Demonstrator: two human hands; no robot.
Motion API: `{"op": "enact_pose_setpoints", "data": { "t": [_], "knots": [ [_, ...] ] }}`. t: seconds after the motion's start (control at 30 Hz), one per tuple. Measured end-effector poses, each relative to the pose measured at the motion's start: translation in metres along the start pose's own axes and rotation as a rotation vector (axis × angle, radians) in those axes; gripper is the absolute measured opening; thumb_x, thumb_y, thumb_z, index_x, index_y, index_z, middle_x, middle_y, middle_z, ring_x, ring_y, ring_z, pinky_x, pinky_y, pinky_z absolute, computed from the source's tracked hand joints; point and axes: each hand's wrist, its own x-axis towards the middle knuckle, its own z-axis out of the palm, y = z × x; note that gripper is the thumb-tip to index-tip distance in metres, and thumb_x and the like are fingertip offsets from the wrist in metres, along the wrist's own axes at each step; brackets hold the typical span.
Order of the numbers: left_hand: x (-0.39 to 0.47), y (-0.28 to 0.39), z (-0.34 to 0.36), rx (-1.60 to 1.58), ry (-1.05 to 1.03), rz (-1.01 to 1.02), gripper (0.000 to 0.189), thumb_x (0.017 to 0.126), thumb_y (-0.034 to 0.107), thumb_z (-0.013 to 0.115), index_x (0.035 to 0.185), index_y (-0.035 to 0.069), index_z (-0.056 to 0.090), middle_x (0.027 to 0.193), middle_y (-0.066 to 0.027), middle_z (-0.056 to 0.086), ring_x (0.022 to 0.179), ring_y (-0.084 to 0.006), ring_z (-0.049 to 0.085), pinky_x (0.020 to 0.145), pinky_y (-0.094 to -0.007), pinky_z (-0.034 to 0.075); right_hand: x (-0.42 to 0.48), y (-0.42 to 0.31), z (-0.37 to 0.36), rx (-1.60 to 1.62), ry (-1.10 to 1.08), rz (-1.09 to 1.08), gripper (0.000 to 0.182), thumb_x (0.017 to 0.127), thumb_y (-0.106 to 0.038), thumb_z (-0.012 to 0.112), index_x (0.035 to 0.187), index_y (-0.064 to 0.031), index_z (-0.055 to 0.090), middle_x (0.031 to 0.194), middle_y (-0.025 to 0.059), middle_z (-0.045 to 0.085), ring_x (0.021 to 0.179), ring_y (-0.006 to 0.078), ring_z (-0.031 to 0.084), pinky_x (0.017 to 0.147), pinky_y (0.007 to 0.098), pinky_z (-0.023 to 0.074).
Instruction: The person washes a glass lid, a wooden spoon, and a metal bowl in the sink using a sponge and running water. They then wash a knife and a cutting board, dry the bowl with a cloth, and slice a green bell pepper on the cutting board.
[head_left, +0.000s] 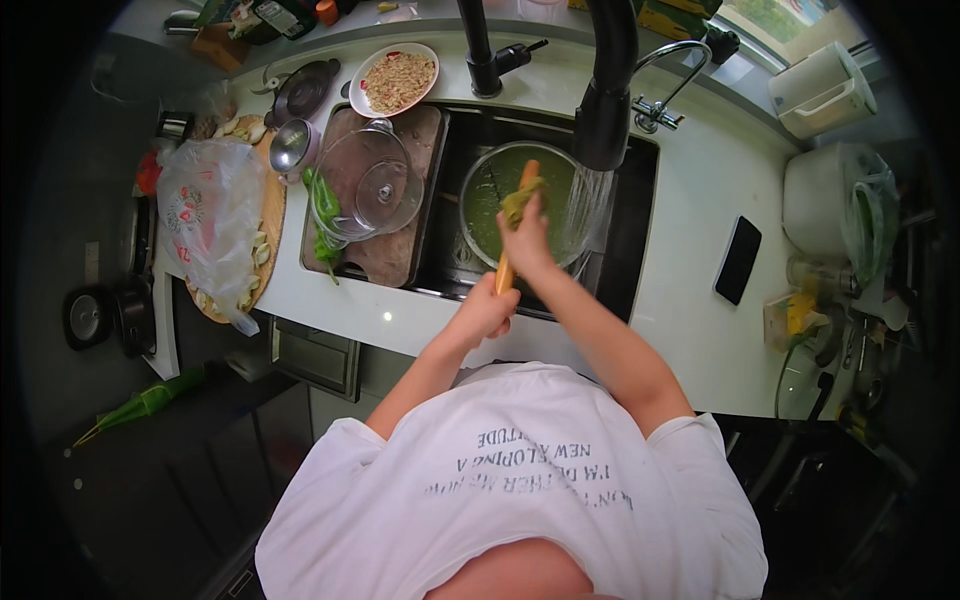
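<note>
An orange-brown stick, which looks like a wooden rolling pin, slants over the sink. Around its lower end my left hand is closed, near the sink's front edge. My right hand presses a crumpled green cloth around the upper part, with the stick's tip showing beyond. Beneath them a clear round bowl of greenish water stands in the black sink. Water streams from the black faucet at the bowl's right side.
Left of the bowl, a board bears a glass lid and green peppers. Behind stands a plate of chopped food. A plastic bag covers a wooden board. Rightward lie a phone and a white kettle.
</note>
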Motion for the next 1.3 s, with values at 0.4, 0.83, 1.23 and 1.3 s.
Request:
{"op": "enact_pose_setpoints", "data": {
  "t": [0.4, 0.83, 1.23, 1.3],
  "knots": [
    [0.027, -0.003, -0.007, 0.312, 0.002, 0.380, 0.022, 0.080, 0.013, 0.055, 0.100, 0.005, 0.051, 0.064, 0.0015, 0.048, 0.044, -0.0053, 0.037, 0.039, -0.0215, 0.029, -0.044, -0.021, -0.018, 0.101, -0.070, 0.018, 0.033, 0.082, -0.016, 0.055, 0.111, -0.0062, 0.042, 0.111, 0.0261, 0.043, 0.103, 0.0386, 0.044, 0.089, 0.0417, 0.0378],
    [-0.017, -0.003, -0.016, -0.525, -0.373, -0.209, 0.007, 0.087, 0.010, 0.048, 0.086, 0.012, 0.041, 0.056, 0.0049, 0.036, 0.034, -0.0018, 0.025, 0.029, -0.0174, 0.017, 0.034, -0.010, -0.034, 0.759, -0.002, 0.442, 0.048, 0.084, -0.011, 0.054, 0.122, -0.0053, 0.026, 0.109, 0.0175, 0.047, 0.078, 0.0236, 0.058, 0.057, 0.0322, 0.0548],
    [0.014, -0.027, -0.026, -1.228, -0.855, -0.359, 0.053, 0.091, 0.057, 0.032, 0.087, 0.005, 0.044, 0.053, 0.0016, 0.038, 0.029, -0.0058, 0.032, 0.027, -0.0175, 0.024, -0.004, 0.000, -0.039, 1.142, -0.178, 0.406, 0.027, 0.083, -0.006, 0.060, 0.104, 0.0016, 0.046, 0.100, 0.0108, 0.055, 0.086, 0.0201, 0.056, 0.072, 0.0329, 0.0496],
    [0.021, -0.022, -0.024, -1.097, -0.791, -0.371, 0.053, 0.091, 0.057, 0.030, 0.085, 0.006, 0.045, 0.052, 0.0015, 0.038, 0.030, -0.0064, 0.032, 0.028, -0.0185, 0.023, -0.013, -0.006, -0.045, 1.002, -0.196, 0.375, 0.020, 0.081, -0.007, 0.057, 0.098, -0.0002, 0.049, 0.091, 0.0087, 0.056, 0.079, 0.0187, 0.057, 0.066, 0.0321, 0.0496]
  ]
}}
